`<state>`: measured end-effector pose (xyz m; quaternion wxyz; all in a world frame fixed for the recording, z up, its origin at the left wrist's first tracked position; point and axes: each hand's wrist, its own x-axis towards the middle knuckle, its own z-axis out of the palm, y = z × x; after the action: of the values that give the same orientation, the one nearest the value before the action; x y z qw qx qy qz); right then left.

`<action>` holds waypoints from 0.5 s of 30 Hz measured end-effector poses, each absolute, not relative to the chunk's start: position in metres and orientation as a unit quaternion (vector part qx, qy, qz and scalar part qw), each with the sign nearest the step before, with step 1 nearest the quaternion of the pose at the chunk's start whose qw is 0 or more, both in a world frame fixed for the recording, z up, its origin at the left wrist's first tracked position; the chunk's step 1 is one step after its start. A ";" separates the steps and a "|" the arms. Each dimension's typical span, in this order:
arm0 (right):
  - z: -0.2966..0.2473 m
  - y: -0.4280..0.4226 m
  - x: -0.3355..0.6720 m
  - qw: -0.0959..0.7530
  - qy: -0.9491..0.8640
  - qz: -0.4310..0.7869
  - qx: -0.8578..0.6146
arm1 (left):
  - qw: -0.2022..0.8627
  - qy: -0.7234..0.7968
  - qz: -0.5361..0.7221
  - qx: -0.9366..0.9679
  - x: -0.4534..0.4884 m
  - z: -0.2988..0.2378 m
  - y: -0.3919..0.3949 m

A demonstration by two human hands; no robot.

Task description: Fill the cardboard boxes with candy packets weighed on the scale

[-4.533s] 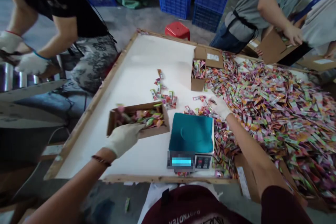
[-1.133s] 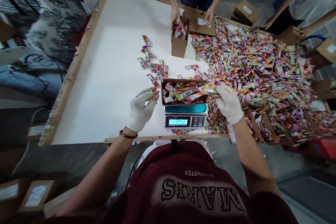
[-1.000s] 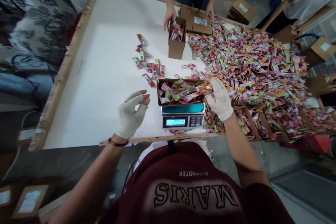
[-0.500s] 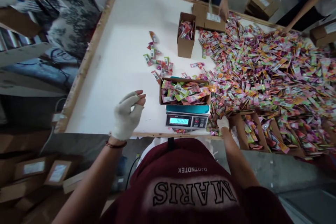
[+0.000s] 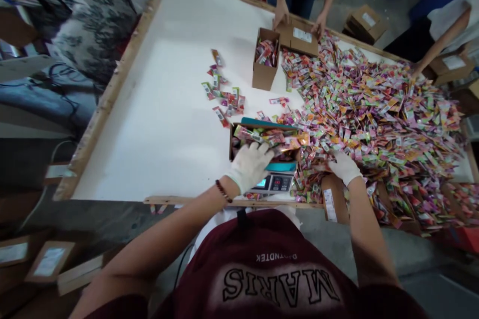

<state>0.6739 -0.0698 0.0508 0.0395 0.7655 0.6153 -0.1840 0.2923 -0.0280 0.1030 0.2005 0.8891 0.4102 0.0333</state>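
Note:
My left hand (image 5: 251,166), in a white glove, lies over the near side of a cardboard box (image 5: 231,145) filled with small colourful packets (image 5: 277,137). Its fingers are spread on the packets and hold nothing that I can see. Under the box is a digital scale (image 5: 282,182) with a teal top; my hand covers part of its display. My right hand (image 5: 345,167), also gloved, reaches into the big heap of packets (image 5: 374,114) just right of the scale. Its fingers look stretched out, with the tips partly hidden among the packets.
Open boxes of packets (image 5: 335,199) line the table's near right edge. Another filled box (image 5: 264,74) and a flat carton (image 5: 299,40) stand at the far side, where a co-worker's hands (image 5: 281,14) touch the carton. A few loose packets lie on the white tabletop (image 5: 157,109).
My left hand has moved right, from beside the box onto its packets, now covering part of the display. My right hand has shifted right and farther into the heap. The co-worker's hands have settled on the carton.

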 end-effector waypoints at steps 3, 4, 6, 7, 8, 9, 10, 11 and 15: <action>0.054 0.000 0.636 -0.094 0.670 -0.221 0.703 | 0.195 0.442 -0.057 0.874 0.302 0.102 -0.021; 0.054 0.024 0.618 -0.131 0.678 -0.236 0.684 | 0.196 0.446 -0.062 0.871 0.295 0.101 -0.018; 0.054 0.072 0.579 -0.168 0.687 -0.251 0.661 | 0.199 0.452 -0.055 0.868 0.268 0.099 -0.010; 0.055 0.095 0.560 -0.173 0.691 -0.251 0.655 | 0.200 0.459 -0.046 0.864 0.248 0.098 -0.006; 0.055 0.118 0.541 -0.176 0.696 -0.245 0.652 | 0.199 0.473 -0.034 0.857 0.225 0.096 -0.001; 0.056 0.141 0.522 -0.177 0.699 -0.236 0.651 | 0.197 0.491 -0.020 0.848 0.200 0.093 0.005; 0.058 0.164 0.505 -0.176 0.701 -0.226 0.653 | 0.187 0.518 -0.008 0.835 0.174 0.090 0.012; 0.059 0.187 0.489 -0.175 0.702 -0.217 0.655 | 0.173 0.546 -0.001 0.820 0.148 0.084 0.019; 0.059 0.278 0.433 -0.152 0.703 -0.198 0.666 | 0.138 0.619 0.042 0.772 0.063 0.047 0.057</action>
<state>0.4330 0.2775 0.0593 -0.1524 0.6662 0.7027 -0.1980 0.0631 0.0574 0.0467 0.1383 0.7721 0.6189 0.0419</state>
